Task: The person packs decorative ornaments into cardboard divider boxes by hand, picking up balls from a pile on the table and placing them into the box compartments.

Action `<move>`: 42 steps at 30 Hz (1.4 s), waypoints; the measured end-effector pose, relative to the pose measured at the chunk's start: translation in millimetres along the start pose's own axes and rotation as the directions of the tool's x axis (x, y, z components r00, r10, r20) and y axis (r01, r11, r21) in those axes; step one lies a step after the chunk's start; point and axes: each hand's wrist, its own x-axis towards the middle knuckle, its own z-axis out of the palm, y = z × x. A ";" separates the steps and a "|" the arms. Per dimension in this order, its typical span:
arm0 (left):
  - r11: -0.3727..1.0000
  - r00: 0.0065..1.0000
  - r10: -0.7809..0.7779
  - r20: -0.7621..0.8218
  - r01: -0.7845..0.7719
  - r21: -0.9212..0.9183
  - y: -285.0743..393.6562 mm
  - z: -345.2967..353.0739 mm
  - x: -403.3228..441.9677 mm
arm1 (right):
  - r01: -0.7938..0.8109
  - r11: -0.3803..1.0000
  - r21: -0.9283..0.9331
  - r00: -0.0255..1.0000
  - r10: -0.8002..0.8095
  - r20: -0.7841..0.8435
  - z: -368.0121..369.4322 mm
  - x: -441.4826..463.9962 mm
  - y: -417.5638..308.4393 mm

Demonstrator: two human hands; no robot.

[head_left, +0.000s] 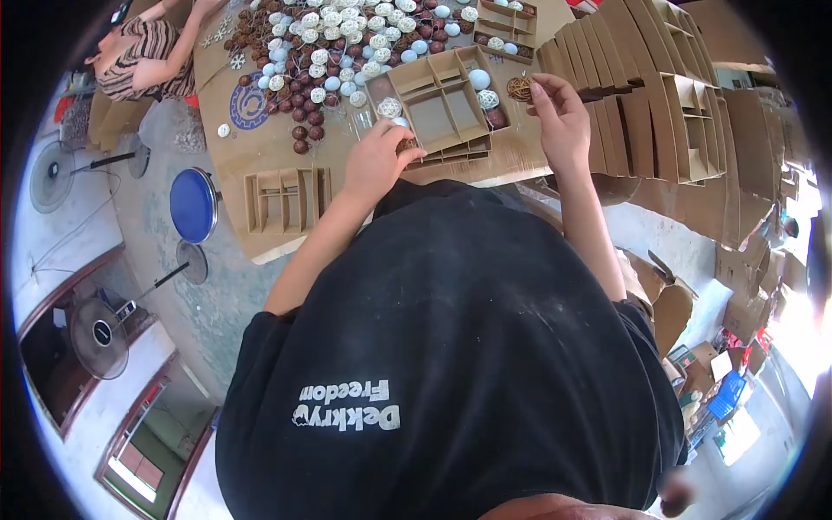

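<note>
A cardboard divider box point(459, 130) lies in front of me at the table's near edge, with balls in its left and right side compartments. My left hand point(377, 160) is at the box's near left corner, its thumb and fingers closed around a dark brown ball point(407, 146) that they partly hide. To the right of the box, my right hand point(562, 117) pinches a brown woven rattan ball point(519, 88) between thumb and fingers. In the box's left side sits a white woven ball point(389, 107). On its right side are a pale blue ball point(479, 79) and a brown ball point(496, 119).
Many white, blue and brown balls point(347, 35) are heaped across the cardboard-covered table point(217, 156). Another divider box point(282, 201) lies at left, one more point(507, 26) at the back. Stacked boxes point(624, 130) stand at right. A person point(152, 56) works at far left, beyond a blue stool point(192, 205).
</note>
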 end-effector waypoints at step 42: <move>0.843 0.979 -0.170 -0.111 0.086 -0.531 41.6 -14.7 43.2 | 0.016 0.992 -0.122 0.976 0.011 0.220 23.4 86.2 9.4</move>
